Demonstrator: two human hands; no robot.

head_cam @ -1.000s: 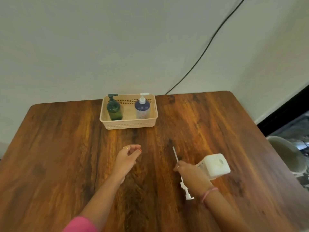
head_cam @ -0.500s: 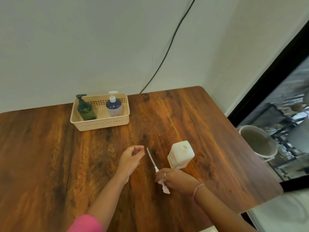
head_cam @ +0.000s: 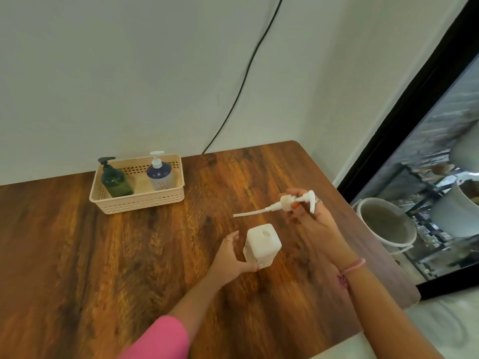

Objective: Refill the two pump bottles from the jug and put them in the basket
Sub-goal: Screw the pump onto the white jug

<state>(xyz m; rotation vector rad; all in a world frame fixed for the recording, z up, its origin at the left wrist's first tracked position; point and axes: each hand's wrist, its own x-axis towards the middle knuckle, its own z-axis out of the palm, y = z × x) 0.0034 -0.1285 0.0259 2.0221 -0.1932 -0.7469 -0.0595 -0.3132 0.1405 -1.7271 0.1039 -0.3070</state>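
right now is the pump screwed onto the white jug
No, the right hand holds the pump in the air, apart from the open white jug.

Blue pump bottle point(head_cam: 159, 174): pale label with small marks and a red patch low down, too blurred to read.
Green pump bottle point(head_cam: 115, 180): no lettering legible.
White jug point(head_cam: 262, 246): faint print on the side, unreadable.
Basket point(head_cam: 145, 200): no lettering legible.

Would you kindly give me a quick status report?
Left hand steadies open white jug. Right hand holds its pump. Both bottles stand in basket. Nothing obstructing.
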